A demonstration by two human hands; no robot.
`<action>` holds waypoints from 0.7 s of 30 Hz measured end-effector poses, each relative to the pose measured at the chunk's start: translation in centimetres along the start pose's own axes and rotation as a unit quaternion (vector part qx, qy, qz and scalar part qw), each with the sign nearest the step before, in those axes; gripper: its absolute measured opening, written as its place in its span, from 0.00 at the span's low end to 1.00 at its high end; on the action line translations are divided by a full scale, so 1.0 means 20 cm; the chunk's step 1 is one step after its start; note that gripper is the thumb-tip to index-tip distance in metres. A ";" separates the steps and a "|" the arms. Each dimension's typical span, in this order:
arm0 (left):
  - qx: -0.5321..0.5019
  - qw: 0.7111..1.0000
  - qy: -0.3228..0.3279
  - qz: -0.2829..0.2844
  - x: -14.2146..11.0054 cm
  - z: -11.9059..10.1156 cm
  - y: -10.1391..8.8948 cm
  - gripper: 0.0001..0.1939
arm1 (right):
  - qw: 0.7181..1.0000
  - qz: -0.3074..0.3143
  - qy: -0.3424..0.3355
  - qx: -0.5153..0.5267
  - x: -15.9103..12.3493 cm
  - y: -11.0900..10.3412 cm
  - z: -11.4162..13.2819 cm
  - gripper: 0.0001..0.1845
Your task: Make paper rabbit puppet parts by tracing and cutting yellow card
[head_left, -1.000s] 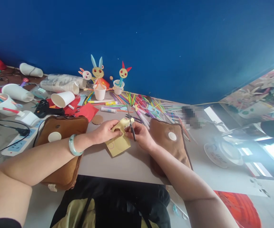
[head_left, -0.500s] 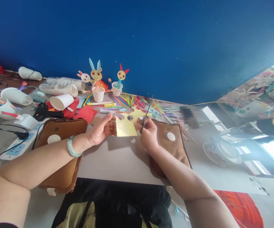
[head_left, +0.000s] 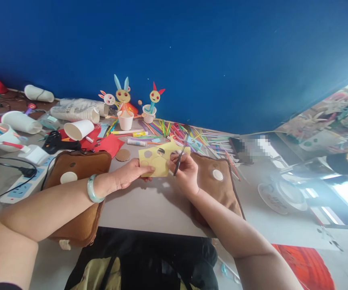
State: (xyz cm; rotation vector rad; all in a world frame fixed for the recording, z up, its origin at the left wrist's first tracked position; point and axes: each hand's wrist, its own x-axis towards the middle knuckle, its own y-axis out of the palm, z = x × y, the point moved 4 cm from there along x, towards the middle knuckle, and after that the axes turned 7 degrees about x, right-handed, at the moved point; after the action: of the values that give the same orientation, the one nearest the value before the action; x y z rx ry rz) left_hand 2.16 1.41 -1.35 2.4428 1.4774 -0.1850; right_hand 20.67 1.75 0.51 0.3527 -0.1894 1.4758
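A sheet of yellow paper (head_left: 157, 167) with several round holes cut in it is held above the table between my hands. My left hand (head_left: 133, 172) pinches its left lower edge, thumb on top and fingers underneath. In my right hand (head_left: 187, 171) is a pair of scissors (head_left: 180, 157), blades pointing up and away. The right fingers also lie against the paper's right side; whether they grip it I cannot tell. Just beyond my left hand a round brown disc (head_left: 123, 155) lies on the table.
Brown cushions (head_left: 81, 165) flank my hands. Behind lie coloured sticks (head_left: 198, 139), red paper (head_left: 109, 145) and rabbit figures in paper cups (head_left: 125, 121). At the left are a black glue gun (head_left: 57, 141), a power strip (head_left: 25, 185) and tipped cups (head_left: 79, 129). A blue wall (head_left: 174, 60) rises behind.
My left hand has closed its thumb onto the yellow paper, where its fingers were spread beside it. The paper has shifted slightly left and down. The scissors remain in my right hand.
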 end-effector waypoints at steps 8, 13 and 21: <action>-0.087 0.972 0.097 -0.197 0.02 -0.08 -0.13 0.19 | 0.986 0.122 0.073 -0.086 0.02 0.01 0.05 0.23; -0.114 0.960 0.127 -0.222 0.02 -0.11 -0.14 0.21 | 0.958 0.219 0.134 -0.130 0.01 0.04 0.02 0.30; -0.083 0.969 0.122 -0.200 0.02 -0.10 -0.13 0.18 | 0.926 0.291 0.186 -0.151 -0.01 0.07 0.01 0.36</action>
State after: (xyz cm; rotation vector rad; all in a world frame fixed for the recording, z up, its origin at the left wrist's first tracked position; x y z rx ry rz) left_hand -0.10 3.46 0.02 2.0704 1.9953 0.1599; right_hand 19.20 1.54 0.88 -0.2660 -0.2227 2.0330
